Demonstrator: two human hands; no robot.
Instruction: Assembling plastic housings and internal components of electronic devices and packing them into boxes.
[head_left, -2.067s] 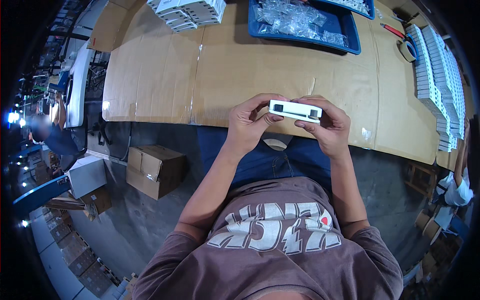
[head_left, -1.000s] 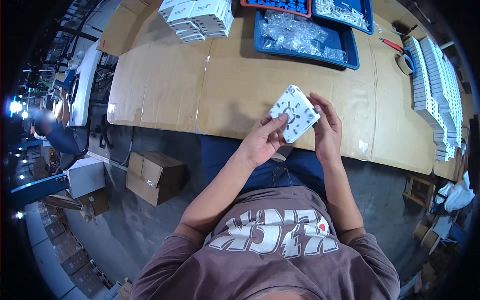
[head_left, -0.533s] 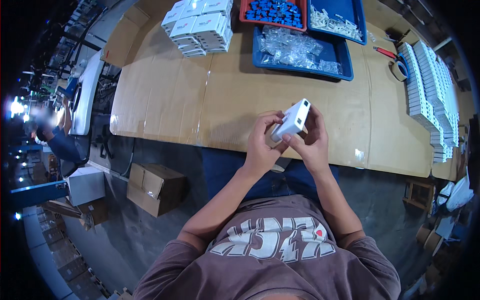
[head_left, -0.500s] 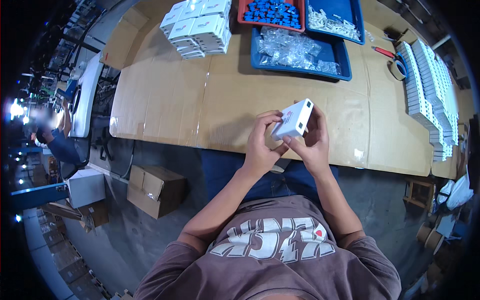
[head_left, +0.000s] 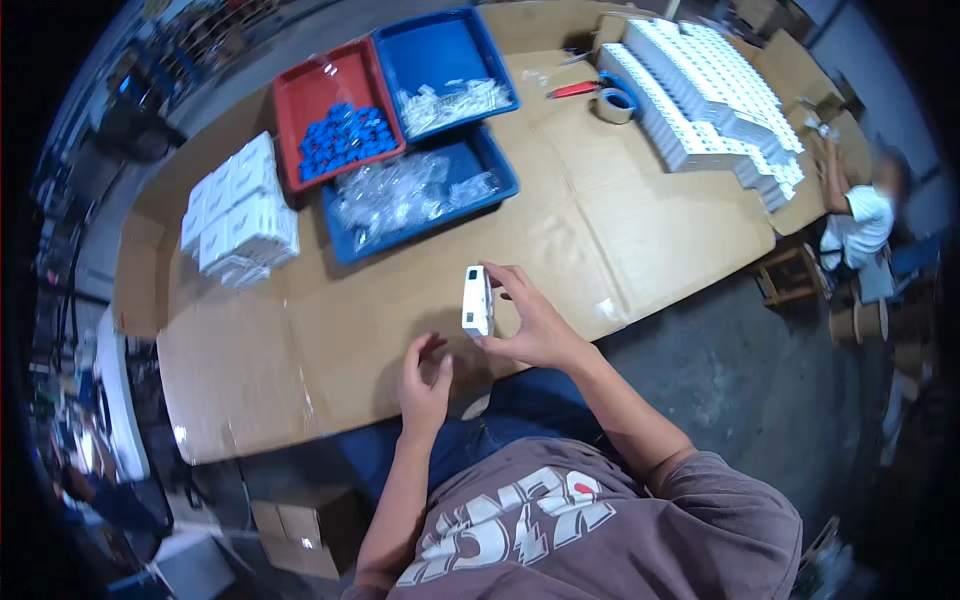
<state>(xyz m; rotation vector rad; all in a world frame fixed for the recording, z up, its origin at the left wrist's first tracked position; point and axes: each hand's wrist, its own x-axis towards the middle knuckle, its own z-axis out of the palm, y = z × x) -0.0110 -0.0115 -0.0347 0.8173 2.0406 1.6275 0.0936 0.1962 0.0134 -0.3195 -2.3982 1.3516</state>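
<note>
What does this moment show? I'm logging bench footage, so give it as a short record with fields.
right hand: holds a small white box on edge above the table
left hand: open, empty, just below the box
table: covered in cardboard
red tray: blue caps
blue trays: clear bagged parts
white box stacks: on the table's left, more at far right

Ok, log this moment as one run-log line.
right hand: holds small white box | left hand: open, empty | over: cardboard-covered table
</note>
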